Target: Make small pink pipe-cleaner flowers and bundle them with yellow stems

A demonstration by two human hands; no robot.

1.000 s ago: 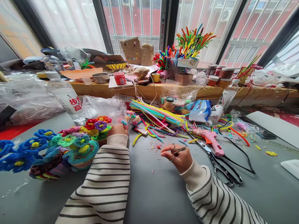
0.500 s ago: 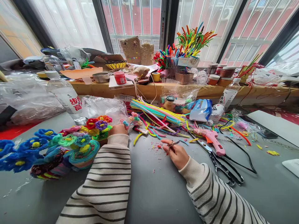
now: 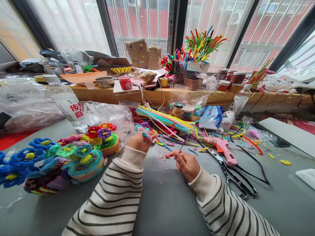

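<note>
My left hand point(image 3: 138, 141) is raised over the table with its fingers closed on a small fuzzy pink and blue pipe-cleaner piece point(image 3: 146, 134); its full shape is partly hidden. To the right, my right hand point(image 3: 187, 165) rests low over the table, its fingers around small scissors point(image 3: 180, 149) whose thin metal blades point up. Between the hands lie tiny pink and red fuzz clippings point(image 3: 163, 156). Left of my left hand stand pipe-cleaner flowers point(image 3: 104, 132) on coiled, multicoloured bases.
A bundle of pipe cleaners point(image 3: 163, 118) lies beyond my hands. To the right are a pink glue gun point(image 3: 225, 149) with its cord and large black-handled scissors point(image 3: 228, 173). Water bottles point(image 3: 64, 100) and plastic bags stand near the crowded wooden ledge point(image 3: 103, 96).
My left hand has lifted from beside the flowers and moved right, carrying the fuzzy piece. The small scissors have turned from nearly flat to pointing up. The view has shifted slightly.
</note>
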